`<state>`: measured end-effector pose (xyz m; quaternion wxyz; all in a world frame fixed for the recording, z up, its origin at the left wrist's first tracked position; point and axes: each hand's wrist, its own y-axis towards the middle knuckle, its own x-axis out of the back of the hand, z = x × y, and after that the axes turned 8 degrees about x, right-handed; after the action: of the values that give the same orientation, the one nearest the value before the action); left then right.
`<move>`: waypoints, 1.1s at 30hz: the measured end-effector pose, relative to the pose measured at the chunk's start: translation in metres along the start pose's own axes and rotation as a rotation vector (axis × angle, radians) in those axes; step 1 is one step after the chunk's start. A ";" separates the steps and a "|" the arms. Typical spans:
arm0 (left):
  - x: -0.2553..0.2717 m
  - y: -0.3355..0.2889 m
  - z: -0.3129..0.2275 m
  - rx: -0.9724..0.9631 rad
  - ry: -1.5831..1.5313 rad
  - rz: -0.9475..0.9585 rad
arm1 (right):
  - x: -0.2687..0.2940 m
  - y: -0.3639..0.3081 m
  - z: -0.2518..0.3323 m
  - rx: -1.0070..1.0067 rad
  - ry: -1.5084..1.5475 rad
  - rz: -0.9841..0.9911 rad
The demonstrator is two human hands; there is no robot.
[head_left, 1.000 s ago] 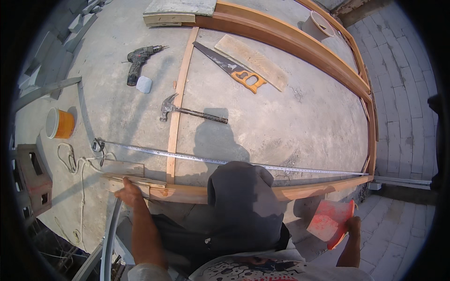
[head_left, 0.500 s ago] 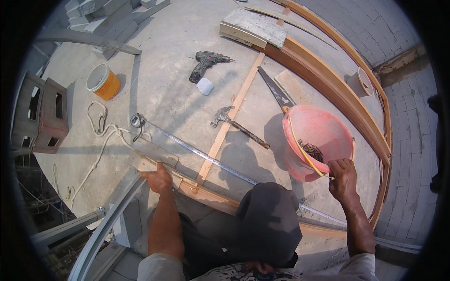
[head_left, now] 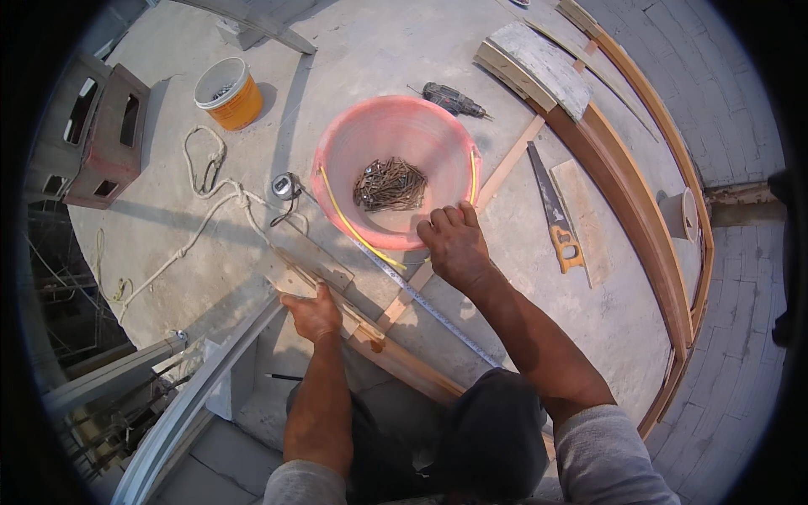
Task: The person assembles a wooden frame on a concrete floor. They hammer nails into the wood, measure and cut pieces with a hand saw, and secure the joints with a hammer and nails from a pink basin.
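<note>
My right hand (head_left: 455,246) is closed on the near rim of a pink bucket (head_left: 391,126). Rusty nails (head_left: 389,185) lie in a heap on the bucket's bottom, and its yellow-sleeved handle hangs down the sides. With thumb and fingers my left hand (head_left: 314,314) grips the end of a long wooden board (head_left: 404,364) in front of my knees. Left of the bucket sits a tape measure (head_left: 286,186); its blade (head_left: 438,313) runs under the bucket's near side toward my knee.
A drill (head_left: 454,100) lies behind the bucket. Rightward are a handsaw (head_left: 555,210), a plank (head_left: 581,219) and a long wooden frame (head_left: 631,202). At left stand a yellow-and-white pail (head_left: 229,99), rope (head_left: 242,195) and hollow blocks (head_left: 109,135). A metal rail (head_left: 198,387) rises beside my left arm.
My right hand has brought the pink bucket leftward, from beside the saw to near the tape measure. The bucket now covers the hammer's spot. My left hand stays on the board; the view has shifted.
</note>
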<state>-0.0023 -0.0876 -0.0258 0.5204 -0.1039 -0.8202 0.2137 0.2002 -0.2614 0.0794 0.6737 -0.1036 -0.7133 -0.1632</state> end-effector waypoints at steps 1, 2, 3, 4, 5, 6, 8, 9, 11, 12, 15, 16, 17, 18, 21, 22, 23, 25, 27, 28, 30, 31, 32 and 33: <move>0.000 0.000 0.000 0.001 0.004 -0.001 | -0.004 -0.002 0.005 0.050 0.008 0.006; 0.000 0.000 0.001 0.000 0.002 -0.004 | -0.005 -0.006 0.007 0.006 0.076 0.181; 0.000 0.001 0.001 0.002 -0.002 0.003 | -0.003 -0.011 0.007 -0.065 0.028 0.209; 0.000 0.001 0.001 -0.038 -0.039 -0.022 | 0.001 -0.017 0.005 -0.121 0.001 0.257; 0.000 0.000 0.001 -0.069 -0.074 -0.033 | 0.007 -0.021 0.002 -0.221 -0.036 0.380; 0.000 0.000 0.001 -0.087 -0.098 -0.037 | 0.014 -0.025 0.000 -0.205 0.033 0.339; 0.000 0.000 0.003 -0.022 -0.058 -0.002 | 0.034 -0.030 0.001 -0.247 0.104 0.388; -0.001 0.000 0.003 -0.009 -0.051 0.004 | 0.044 -0.031 0.005 -0.242 0.186 0.417; -0.001 -0.001 0.004 0.049 0.000 0.013 | 0.064 -0.030 0.015 -0.185 0.284 0.388; 0.000 0.000 0.004 0.044 -0.002 0.017 | 0.071 -0.029 0.017 -0.159 0.316 0.366; -0.001 0.003 0.001 0.049 -0.018 0.062 | 0.082 -0.021 0.010 -0.219 0.429 0.257; 0.000 0.003 0.002 0.019 -0.033 0.043 | 0.080 -0.016 0.000 -0.241 0.481 0.183; 0.000 0.003 0.002 0.010 -0.038 0.034 | 0.078 -0.012 -0.009 -0.287 0.385 0.197; -0.001 0.003 0.002 0.032 -0.015 0.033 | 0.074 -0.007 -0.021 -0.334 0.416 0.237; -0.002 0.002 0.003 0.069 -0.014 0.051 | 0.055 0.018 -0.052 -0.551 0.592 0.250; -0.002 0.002 0.002 0.075 -0.018 0.063 | 0.047 0.029 -0.061 -0.603 0.651 0.295; -0.001 0.001 0.001 0.078 -0.036 0.065 | 0.038 0.041 -0.068 -0.601 0.737 0.294; 0.000 0.001 -0.002 0.110 -0.061 0.068 | 0.010 0.073 -0.078 -0.556 0.666 0.370; 0.002 0.000 -0.004 0.149 -0.070 0.058 | -0.024 0.098 -0.081 -0.481 0.637 0.374; 0.002 0.000 -0.005 0.147 -0.062 0.051 | -0.044 0.111 -0.083 -0.446 0.626 0.358; 0.001 0.000 -0.004 0.013 -0.133 -0.031 | -0.085 0.135 -0.088 -0.362 0.628 0.302; 0.000 -0.001 -0.003 -0.047 -0.165 -0.081 | -0.103 0.143 -0.092 -0.212 0.587 0.260; -0.001 -0.002 0.000 -0.014 -0.164 -0.062 | -0.119 0.152 -0.097 -0.121 0.522 0.284; -0.003 -0.003 0.002 -0.035 -0.148 -0.077 | -0.132 0.159 -0.101 -0.055 0.444 0.342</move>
<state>-0.0023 -0.0918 -0.0280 0.4642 -0.0652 -0.8635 0.1862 0.3615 -0.1428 -0.0332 0.8283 -0.2023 -0.5155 -0.0850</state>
